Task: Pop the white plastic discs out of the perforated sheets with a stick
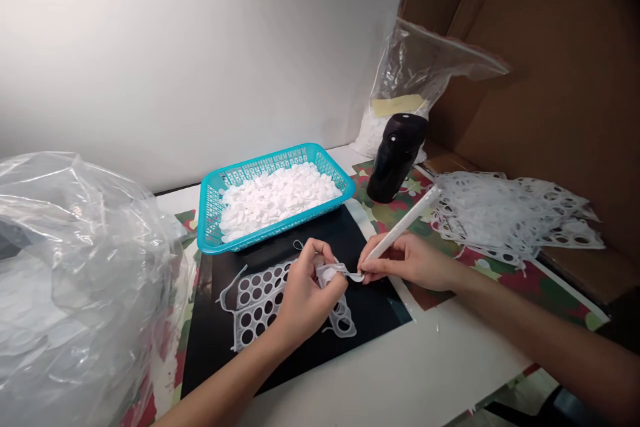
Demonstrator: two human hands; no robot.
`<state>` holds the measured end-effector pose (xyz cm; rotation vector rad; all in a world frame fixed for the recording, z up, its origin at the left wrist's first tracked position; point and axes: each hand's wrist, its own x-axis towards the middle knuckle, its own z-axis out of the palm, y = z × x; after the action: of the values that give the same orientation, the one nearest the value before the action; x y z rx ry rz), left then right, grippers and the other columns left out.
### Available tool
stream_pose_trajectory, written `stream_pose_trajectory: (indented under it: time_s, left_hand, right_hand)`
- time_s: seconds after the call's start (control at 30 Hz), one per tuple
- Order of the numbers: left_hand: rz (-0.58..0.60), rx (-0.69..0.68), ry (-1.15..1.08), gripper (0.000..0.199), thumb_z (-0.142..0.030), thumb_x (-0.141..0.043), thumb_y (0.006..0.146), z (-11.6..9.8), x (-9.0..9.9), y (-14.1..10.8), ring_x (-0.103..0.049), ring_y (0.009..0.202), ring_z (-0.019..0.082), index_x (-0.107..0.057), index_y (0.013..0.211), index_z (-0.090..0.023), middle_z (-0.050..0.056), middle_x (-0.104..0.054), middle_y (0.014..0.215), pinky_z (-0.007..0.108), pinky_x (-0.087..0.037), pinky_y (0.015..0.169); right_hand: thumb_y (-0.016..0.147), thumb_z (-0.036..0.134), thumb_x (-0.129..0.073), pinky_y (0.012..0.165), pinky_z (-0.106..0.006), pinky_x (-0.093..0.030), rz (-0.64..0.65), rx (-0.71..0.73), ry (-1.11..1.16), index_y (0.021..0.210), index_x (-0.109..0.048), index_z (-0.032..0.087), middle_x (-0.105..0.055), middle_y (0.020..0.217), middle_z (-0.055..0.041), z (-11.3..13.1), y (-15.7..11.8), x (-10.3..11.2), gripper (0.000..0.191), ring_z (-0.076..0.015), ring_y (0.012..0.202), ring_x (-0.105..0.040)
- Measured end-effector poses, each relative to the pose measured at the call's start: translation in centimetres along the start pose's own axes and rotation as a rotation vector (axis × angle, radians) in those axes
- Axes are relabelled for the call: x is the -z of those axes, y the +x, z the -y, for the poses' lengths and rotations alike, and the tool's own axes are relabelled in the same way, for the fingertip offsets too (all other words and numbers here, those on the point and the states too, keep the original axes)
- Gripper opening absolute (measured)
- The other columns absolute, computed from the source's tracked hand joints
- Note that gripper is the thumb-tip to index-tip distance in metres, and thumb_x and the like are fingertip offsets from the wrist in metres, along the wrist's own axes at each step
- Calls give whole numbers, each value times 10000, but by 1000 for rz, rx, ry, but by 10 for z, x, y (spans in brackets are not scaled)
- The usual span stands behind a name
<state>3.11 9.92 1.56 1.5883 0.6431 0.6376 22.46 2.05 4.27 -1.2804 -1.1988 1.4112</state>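
My left hand (305,297) pinches a twisted end of a white perforated plastic sheet (257,303), which lies on a black mat (370,280). The sheet's round holes show the black beneath, and my left hand hides its middle. My right hand (407,260) grips a long white stick (405,223) like a pen, its tip hidden in my fingers. That hand's fingertips sit right by the twisted plastic, seemingly touching it.
A turquoise mesh basket (275,197) heaped with white discs stands behind the mat. A black bottle (397,157), a zip bag of white pieces (420,67), a stack of perforated sheets (510,213) and a large clear plastic bag (75,267) surround the work area.
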Motion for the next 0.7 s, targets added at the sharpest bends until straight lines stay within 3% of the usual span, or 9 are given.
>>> stream_pose_trajectory:
  time_s: [0.33, 0.57, 0.7]
  left_hand:
    - [-96, 17, -95, 210, -120, -506, 790, 1, -1, 2, -353, 549, 73, -341, 864, -228, -90, -435, 646, 181, -305, 529]
    - [69, 24, -64, 206, -242, -592, 883, -3, 0, 1, -526, 658, 115, -440, 1018, -210, -6, -636, 765, 208, -377, 592]
    - [45, 5, -59, 225, -338, -578, 928, 1, 1, 2, -576, 773, 143, -446, 1065, -217, 21, -646, 869, 229, -414, 670]
  right_hand:
    - [781, 410, -738, 793, -296, -591, -23, -23, -23, 819, -700, 144, -645, 830, -11, 5, 0, 4, 271, -150, 785, -687]
    - [788, 419, -729, 789, -289, -590, -100, 58, 19, 821, -701, 147, -643, 811, -8, -2, 3, 3, 275, -134, 770, -675]
    - [791, 418, -723, 796, -292, -592, -110, 105, 53, 877, -715, 173, -664, 1027, -48, -8, 5, 3, 260, -169, 936, -661]
